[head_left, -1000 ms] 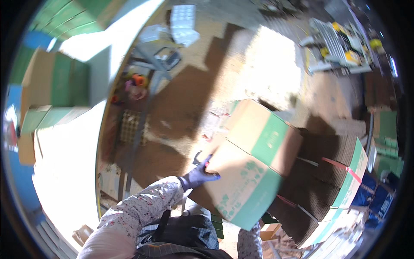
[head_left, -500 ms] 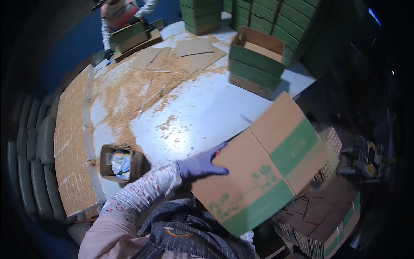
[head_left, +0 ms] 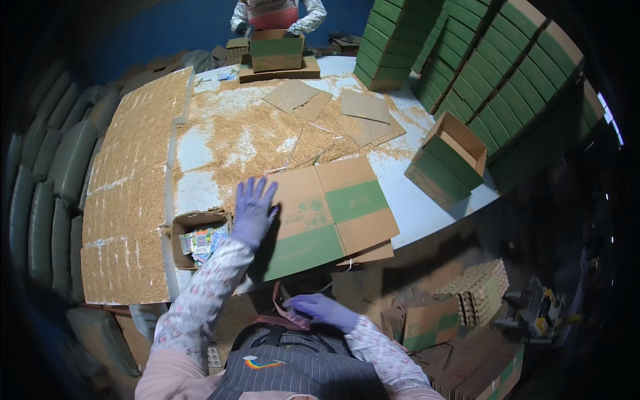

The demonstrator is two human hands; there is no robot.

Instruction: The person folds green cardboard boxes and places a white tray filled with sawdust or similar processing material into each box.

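Note:
A flattened brown carton (head_left: 293,200) with green bands lies folded on the near table edge. My left hand (head_left: 253,213), in a purple glove, rests with spread fingers at the carton's left edge. Low in front of my apron, my right hand (head_left: 327,312), gloved alike, has its fingers stretched leftward over a pink, curved, strip-like thing (head_left: 293,321). It seems to touch that thing; its kind is unclear. Beside my left wrist stands an open small box (head_left: 179,243) of colourful packets (head_left: 203,241).
Grain-like brown bits (head_left: 130,200) cover the table's left side. Loose cardboard sheets (head_left: 367,107) lie farther back. An open green box (head_left: 447,160) stands right, before tall stacks of green boxes (head_left: 513,63). Opposite, a co-worker's hands (head_left: 291,33) handle another box (head_left: 277,53). Egg trays (head_left: 477,290) sit lower right.
The flattened carton has gone from the air at right to the table on the left. My left hand has loosened from it, and my right hand has come into view. The view has turned.

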